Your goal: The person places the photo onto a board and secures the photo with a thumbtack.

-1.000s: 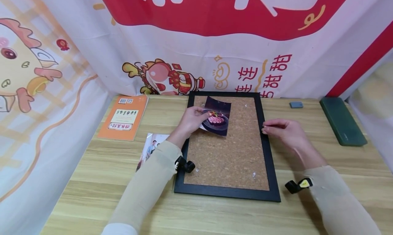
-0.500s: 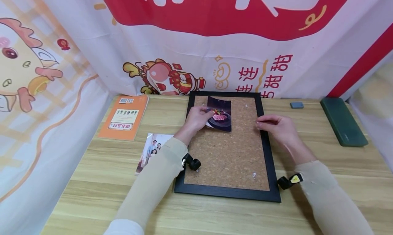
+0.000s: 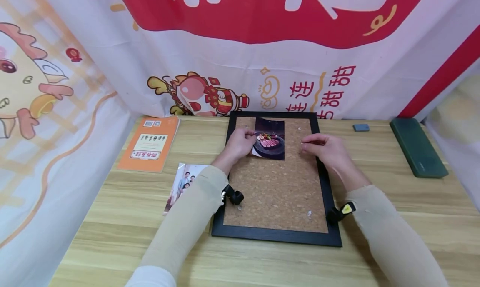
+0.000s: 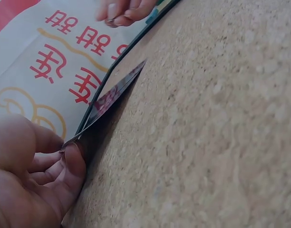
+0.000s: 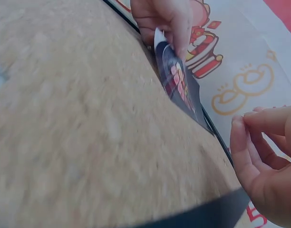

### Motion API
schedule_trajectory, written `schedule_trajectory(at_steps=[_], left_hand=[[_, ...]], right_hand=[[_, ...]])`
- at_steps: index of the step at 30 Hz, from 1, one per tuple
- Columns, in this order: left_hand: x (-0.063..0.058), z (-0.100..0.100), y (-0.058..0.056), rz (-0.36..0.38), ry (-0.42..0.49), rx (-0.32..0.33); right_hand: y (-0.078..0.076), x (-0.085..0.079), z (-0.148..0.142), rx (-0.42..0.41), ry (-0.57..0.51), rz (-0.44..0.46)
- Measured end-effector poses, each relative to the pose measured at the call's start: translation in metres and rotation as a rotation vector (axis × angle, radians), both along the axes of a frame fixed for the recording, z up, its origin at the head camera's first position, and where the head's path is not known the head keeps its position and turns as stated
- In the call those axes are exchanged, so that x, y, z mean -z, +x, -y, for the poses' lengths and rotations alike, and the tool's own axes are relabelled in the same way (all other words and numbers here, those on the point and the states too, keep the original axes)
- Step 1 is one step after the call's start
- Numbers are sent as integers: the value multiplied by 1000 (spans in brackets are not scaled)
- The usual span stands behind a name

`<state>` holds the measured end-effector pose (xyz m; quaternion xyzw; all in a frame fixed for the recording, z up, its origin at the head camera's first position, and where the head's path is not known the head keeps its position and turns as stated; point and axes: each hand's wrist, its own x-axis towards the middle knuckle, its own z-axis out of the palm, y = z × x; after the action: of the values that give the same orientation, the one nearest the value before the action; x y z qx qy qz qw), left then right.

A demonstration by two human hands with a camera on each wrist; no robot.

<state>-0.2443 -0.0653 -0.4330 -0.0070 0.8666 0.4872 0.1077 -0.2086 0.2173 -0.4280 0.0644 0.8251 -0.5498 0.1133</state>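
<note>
My left hand [image 3: 241, 143] pinches the left edge of a photo of a plated meat dish [image 3: 271, 140] between thumb and fingers. The photo lies over the upper left part of a black-framed cork board [image 3: 277, 191]. Seen from the left wrist, the photo [image 4: 110, 99] tilts, its pinched edge raised off the cork. To its right, my right hand [image 3: 326, 149] hovers above the board's right side, thumb and index fingertip together on a small pin, mostly hidden by the fingertips. In the right wrist view, the pinching right hand [image 5: 269, 156] is near the photo's far corner.
Small clear pushpins [image 3: 309, 213] stick in the cork near its corners. Left of the board lie a family photo [image 3: 183, 183], partly under the left forearm, and an orange booklet [image 3: 150, 143]. At right are a small blue block [image 3: 361, 128] and a dark green case [image 3: 418, 147].
My left hand has shifted the dish photo slightly right and flatter toward the cork. My right hand has moved left from the frame's right edge to over the cork, closer to the photo.
</note>
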Motion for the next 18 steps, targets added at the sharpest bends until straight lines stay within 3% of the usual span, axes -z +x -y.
schedule_trajectory(at_steps=[6,13,18], left_hand=[[2,0,-3,11,-22,26],[6,0,-5,0,-71,60],[6,0,-7,1,-70,66]], right_hand=[[-12,-1,17,-10,-77,-6],[-22,0,32,-43,-55,0],[-28,5,38,-72,-149,29]])
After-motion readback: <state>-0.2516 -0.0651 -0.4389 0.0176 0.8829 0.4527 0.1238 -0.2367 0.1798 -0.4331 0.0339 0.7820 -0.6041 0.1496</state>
